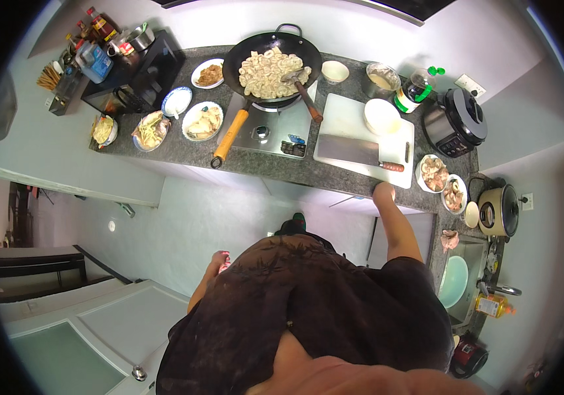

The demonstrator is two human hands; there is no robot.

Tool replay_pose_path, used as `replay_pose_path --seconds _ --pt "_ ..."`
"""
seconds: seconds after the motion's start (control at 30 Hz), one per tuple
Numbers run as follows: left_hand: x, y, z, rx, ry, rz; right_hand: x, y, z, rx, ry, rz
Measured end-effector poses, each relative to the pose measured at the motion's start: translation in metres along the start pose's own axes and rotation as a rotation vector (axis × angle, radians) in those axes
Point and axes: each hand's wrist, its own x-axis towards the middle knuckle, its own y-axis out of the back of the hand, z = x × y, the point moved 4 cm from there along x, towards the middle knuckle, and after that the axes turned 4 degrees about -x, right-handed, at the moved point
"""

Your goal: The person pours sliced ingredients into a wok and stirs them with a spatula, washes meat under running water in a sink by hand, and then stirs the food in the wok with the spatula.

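My right hand [384, 191] rests at the front edge of the counter, just below a white cutting board [339, 111]; its fingers are mostly hidden. A cleaver [348, 149] with a wooden handle and a white bowl [382, 116] are on the board. My left hand [221, 258] hangs low beside my body, fingers curled; something pink and white shows at it, too small to make out. Before me a black wok [232, 64] full of pale cut food pieces [267, 74] sits on a gas stove [247, 136]. A spatula [307, 101] leans in the wok, its wooden handle over the rim.
Left of the stove are several dishes of food [204, 122] and a black microwave [136, 79] bearing bottles. To the right stand a soy-sauce-like bottle [413, 91], a pressure cooker [455, 123], bowls of meat [434, 174], a beige cooker [499, 212] and a sink [474, 276] holding a green basin [454, 281].
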Motion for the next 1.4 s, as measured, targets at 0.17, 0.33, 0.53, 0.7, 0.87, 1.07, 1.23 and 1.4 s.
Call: replay_pose_path --seconds 0.17,0.33,0.53,0.7,0.87,1.07,1.23,1.4 --pt "-0.002 -0.004 -0.011 -0.039 0.237 0.024 0.001 -0.006 0.001 -0.028 0.018 0.087" --pt "0.0 -0.008 -0.015 -0.046 0.354 0.05 -0.005 0.003 -0.006 -0.066 0.085 0.043" --pt "0.0 -0.018 -0.023 -0.648 0.884 0.309 0.007 -0.008 -0.001 -0.015 0.019 0.127" --pt "-0.005 -0.017 -0.02 -0.604 0.887 0.343 0.008 -0.009 -0.003 -0.039 0.039 0.134" --pt "-0.01 -0.018 -0.016 -0.656 0.949 0.315 0.006 -0.006 -0.005 -0.114 0.015 0.038" --pt "-0.014 -0.022 -0.031 -0.734 0.912 0.336 0.001 0.0 -0.007 -0.096 0.037 0.004" --pt "-0.012 -0.023 -0.036 -0.677 0.884 0.315 -0.003 0.003 -0.009 -0.11 0.05 -0.021" --pt "-0.006 -0.021 -0.035 -0.477 0.778 0.144 0.016 -0.017 -0.001 -0.107 0.038 0.111"
